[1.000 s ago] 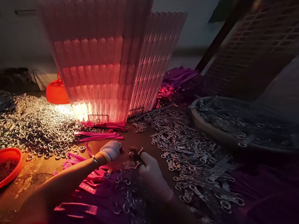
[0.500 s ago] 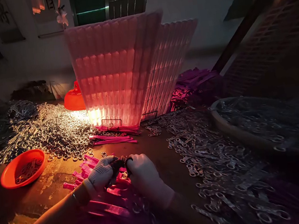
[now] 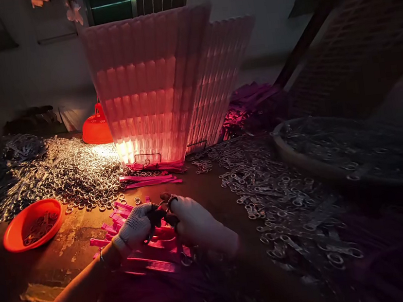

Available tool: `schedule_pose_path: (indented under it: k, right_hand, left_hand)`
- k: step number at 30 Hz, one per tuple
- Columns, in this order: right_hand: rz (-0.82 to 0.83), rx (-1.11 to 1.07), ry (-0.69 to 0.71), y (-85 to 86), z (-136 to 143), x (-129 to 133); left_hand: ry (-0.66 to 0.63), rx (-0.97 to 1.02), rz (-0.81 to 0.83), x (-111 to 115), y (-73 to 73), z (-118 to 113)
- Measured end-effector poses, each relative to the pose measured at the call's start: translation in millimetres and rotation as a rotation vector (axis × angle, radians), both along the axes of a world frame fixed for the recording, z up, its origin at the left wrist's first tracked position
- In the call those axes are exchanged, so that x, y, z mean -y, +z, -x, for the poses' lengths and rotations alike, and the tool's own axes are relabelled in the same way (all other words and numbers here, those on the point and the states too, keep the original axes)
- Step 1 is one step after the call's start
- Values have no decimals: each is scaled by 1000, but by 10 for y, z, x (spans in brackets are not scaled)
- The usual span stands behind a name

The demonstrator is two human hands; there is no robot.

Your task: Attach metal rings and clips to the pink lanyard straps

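My left hand (image 3: 139,223), in a pale dotted glove with dark fingertips, is closed over a heap of pink strips (image 3: 151,264). Against its fingertips works my right hand (image 3: 197,222), also gloved and closed. Something small and ring-like shows faintly between the fingers, but shadow and the dark fingertips hide what it is. The strips fan out to the left beneath both hands. A few loose metal rings (image 3: 186,259) lie by the strips under my right wrist.
A large pile of metal rings (image 3: 76,181) glints under a red lamp (image 3: 96,130). A red bowl (image 3: 10,238) holds small metal pieces. Ribbed translucent panels (image 3: 142,85) stand behind. Ringed metal pieces (image 3: 284,199) spread to the right, beside a wide basin (image 3: 281,143).
My right hand has turned slightly and its fingertips have shifted against the left hand's. The view has swung a little, so the background sits higher and further left.
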State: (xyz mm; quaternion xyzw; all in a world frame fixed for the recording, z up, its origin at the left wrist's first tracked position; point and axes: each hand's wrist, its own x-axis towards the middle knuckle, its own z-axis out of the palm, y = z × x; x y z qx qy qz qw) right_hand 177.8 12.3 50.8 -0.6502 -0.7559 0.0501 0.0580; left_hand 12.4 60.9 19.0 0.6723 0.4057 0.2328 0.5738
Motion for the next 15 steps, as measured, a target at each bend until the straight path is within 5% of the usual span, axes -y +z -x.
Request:
schedule_pose_path:
  k: [4, 10, 15]
  right_hand:
    - [137, 49, 22, 90, -14, -30]
    - [112, 110, 146, -17, 37, -46]
    - [54, 97, 191, 30, 65, -58]
  left_hand:
    - [9, 17, 12, 32, -38, 29]
    - [19, 8, 33, 20, -132, 21]
    - [-16, -23, 40, -36, 104, 191]
